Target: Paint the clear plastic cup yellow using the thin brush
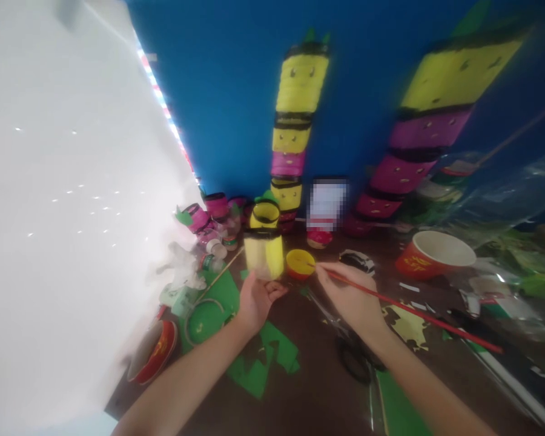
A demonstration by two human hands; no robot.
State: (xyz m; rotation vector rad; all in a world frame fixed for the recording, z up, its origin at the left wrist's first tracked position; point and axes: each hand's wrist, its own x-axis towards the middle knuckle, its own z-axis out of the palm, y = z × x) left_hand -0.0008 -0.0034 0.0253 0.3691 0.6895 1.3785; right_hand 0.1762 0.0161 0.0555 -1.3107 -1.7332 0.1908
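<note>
My left hand [257,303] is closed on the base of a partly yellow container [264,257] with a black rim. One side of it is bright yellow, the other paler. Between the thumb and fingers of my right hand [352,297] is a paintbrush [409,309] with a long red handle. Its tip reaches into a small cup of yellow paint [295,272], just right of the container. Scissors [356,360] with black handles lie below my right hand, partly hidden by the wrist.
Tall stacks of yellow and magenta painted containers [304,85] stand against the blue wall [218,72]. A red paper cup [411,266] is at right, another red cup [163,351] tilts at left. Green paper scraps [279,348] and a tape roll [188,324] lie on the dark table.
</note>
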